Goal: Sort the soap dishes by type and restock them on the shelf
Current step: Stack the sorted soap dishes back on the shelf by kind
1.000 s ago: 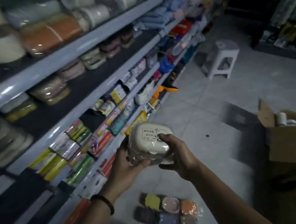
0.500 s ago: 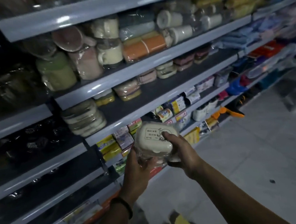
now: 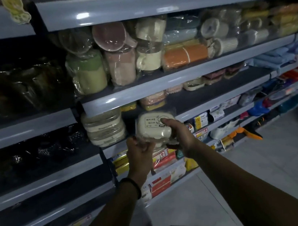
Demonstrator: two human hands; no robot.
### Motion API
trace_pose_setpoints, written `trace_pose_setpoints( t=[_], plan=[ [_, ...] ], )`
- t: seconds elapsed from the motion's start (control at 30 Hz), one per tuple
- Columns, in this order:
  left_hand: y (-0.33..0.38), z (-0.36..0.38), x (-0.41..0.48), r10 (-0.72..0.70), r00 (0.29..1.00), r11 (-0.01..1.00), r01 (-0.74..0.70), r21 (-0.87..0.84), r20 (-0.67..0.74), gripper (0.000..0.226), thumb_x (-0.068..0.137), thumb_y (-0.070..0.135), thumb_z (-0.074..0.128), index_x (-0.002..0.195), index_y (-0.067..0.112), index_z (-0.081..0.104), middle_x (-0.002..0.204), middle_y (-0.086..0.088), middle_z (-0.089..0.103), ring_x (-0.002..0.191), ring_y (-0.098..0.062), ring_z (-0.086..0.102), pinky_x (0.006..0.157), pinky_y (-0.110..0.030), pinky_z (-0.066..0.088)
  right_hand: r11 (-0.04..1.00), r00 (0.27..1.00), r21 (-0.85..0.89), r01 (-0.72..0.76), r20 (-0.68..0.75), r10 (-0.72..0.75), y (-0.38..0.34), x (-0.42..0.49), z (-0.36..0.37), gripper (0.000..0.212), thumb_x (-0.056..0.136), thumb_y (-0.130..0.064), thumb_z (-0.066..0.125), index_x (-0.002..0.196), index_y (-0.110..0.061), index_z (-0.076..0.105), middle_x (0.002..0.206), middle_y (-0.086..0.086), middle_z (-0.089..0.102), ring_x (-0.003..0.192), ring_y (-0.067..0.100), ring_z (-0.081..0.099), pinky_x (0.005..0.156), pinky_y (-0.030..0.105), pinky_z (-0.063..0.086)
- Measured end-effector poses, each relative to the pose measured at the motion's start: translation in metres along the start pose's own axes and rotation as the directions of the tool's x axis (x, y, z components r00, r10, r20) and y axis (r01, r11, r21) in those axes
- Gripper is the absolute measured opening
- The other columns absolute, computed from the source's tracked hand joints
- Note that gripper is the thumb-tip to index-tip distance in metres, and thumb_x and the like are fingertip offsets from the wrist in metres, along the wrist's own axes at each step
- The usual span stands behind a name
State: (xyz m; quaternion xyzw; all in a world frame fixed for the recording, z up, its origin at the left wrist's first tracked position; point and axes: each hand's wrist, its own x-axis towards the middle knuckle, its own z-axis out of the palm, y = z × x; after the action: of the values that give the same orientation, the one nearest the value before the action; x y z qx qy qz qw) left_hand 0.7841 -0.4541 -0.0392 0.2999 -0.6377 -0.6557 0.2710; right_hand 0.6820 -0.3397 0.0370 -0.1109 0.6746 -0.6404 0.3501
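cream lidded soap dish (image 3: pixel 154 126) in clear wrap, printed black drawing and writing on the lid, gripped from both sides at chest height in front of the shelving. left hand (image 3: pixel 139 153) curled under its lower left corner, fingers closed on the wrap; black band (image 3: pixel 133 186) on that wrist. right hand (image 3: pixel 180 134) clamped over its right edge, thumb (image 3: pixel 164 121) pressed flat on the lid. just left of the hands and a little above, a stack of wrapped cream soap dishes (image 3: pixel 103 127) on the grey shelf (image 3: pixel 199 111). beyond the fingertips, further back on the same shelf, smaller pink and yellow soap dishes (image 3: pixel 152 100). above the hands, wrapped mugs (image 3: pixel 149 58) and an orange roll (image 3: pixel 186 55). below the wrists, red and yellow packets (image 3: pixel 162 157). far right of the right hand, pale tiled floor (image 3: pixel 283 161).
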Motion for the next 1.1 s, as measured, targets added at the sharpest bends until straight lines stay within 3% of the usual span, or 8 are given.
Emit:
trace_pose_setpoints(
  t=[0.17,0.33,0.4,0.5,0.73,0.9,1.03,1.1],
  plan=[
    [0.008,-0.002,0.023,0.049,0.997,0.994,-0.042,-0.096,0.066,0.047,0.086,0.005,0.084,0.113,0.038,0.064,0.118,0.016,0.071,0.111,0.001,0.069,0.092,-0.029,0.06,0.999,0.999,-0.001,-0.04,-0.007,0.04,-0.007,0.037,0.006,0.04,0.094,-0.044,0.062,0.116,-0.013,0.073,0.104,0.012,0.079,0.091,0.03,0.07,0.086,0.038,0.05],
    [0.018,-0.001,0.037,0.117,0.982,0.992,-0.109,-0.061,0.146,0.053,0.082,0.006,0.084,0.131,0.023,0.069,0.127,0.0,0.076,0.12,-0.017,0.071,0.102,-0.052,0.059,0.997,0.997,0.042,-0.066,0.043,0.065,-0.015,0.059,0.003,0.035,0.1,-0.043,0.051,0.106,-0.016,0.073,0.089,0.005,0.081,0.075,0.021,0.076,0.079,0.032,0.052],
    [0.018,0.001,0.04,0.146,0.976,0.988,-0.136,-0.067,0.164,0.052,0.085,0.001,0.079,0.127,0.03,0.07,0.124,0.002,0.077,0.118,-0.016,0.071,0.102,-0.051,0.059,0.997,0.997,0.026,-0.067,0.027,0.066,-0.018,0.069,0.001,0.034,0.101,-0.043,0.049,0.107,-0.017,0.071,0.083,0.001,0.08,0.079,0.021,0.074,0.08,0.032,0.053],
    [0.023,0.004,0.046,0.138,0.968,0.989,-0.122,-0.09,0.211,0.067,0.088,-0.006,0.075,0.115,0.055,0.069,0.122,0.009,0.076,0.115,-0.009,0.071,0.095,-0.033,0.06,0.998,0.998,-0.01,-0.058,0.006,0.058,-0.022,0.08,0.004,0.036,0.099,-0.046,0.052,0.111,-0.018,0.071,0.092,0.004,0.079,0.096,0.027,0.069,0.099,0.041,0.05],
    [0.021,0.007,0.061,0.127,0.974,0.988,-0.106,-0.115,0.189,0.064,0.085,-0.022,0.063,0.121,0.031,0.059,0.109,0.028,0.073,0.105,0.005,0.068,0.083,-0.017,0.058,0.993,0.997,-0.092,-0.075,-0.024,0.073,-0.025,0.111,0.009,0.05,0.08,-0.059,0.063,0.113,-0.023,0.074,0.115,0.012,0.075,0.114,0.035,0.064,0.111,0.047,0.041],
    [0.012,0.009,0.075,0.152,0.981,0.984,-0.139,-0.108,0.123,0.062,0.083,-0.019,0.069,0.137,0.008,0.057,0.127,0.0,0.069,0.118,-0.011,0.067,0.089,-0.024,0.06,0.991,0.999,-0.13,-0.021,0.03,0.025,-0.026,0.122,0.015,0.065,0.075,-0.064,0.063,0.123,-0.021,0.07,0.115,0.025,0.07,0.114,0.039,0.064,0.101,0.048,0.047],
    [0.007,0.008,0.08,0.132,0.982,0.991,-0.127,-0.048,0.132,0.061,0.085,-0.012,0.072,0.139,0.013,0.056,0.128,0.0,0.067,0.117,-0.008,0.066,0.09,-0.023,0.057,0.991,0.998,-0.13,0.03,0.051,-0.023,-0.027,0.127,0.017,0.042,0.104,-0.048,0.047,0.123,-0.018,0.068,0.086,0.006,0.074,0.067,0.014,0.069,0.068,0.027,0.051],
    [0.006,0.008,0.08,0.148,0.981,0.989,-0.147,-0.018,0.122,0.059,0.084,-0.012,0.072,0.134,0.017,0.06,0.125,0.0,0.07,0.118,-0.014,0.067,0.094,-0.032,0.059,0.988,0.997,-0.15,0.041,0.065,-0.032,-0.028,0.13,0.02,0.04,0.101,-0.05,0.05,0.119,-0.019,0.068,0.07,0.012,0.049,0.042,0.011,0.04,0.049,0.019,0.042]
  ],
)
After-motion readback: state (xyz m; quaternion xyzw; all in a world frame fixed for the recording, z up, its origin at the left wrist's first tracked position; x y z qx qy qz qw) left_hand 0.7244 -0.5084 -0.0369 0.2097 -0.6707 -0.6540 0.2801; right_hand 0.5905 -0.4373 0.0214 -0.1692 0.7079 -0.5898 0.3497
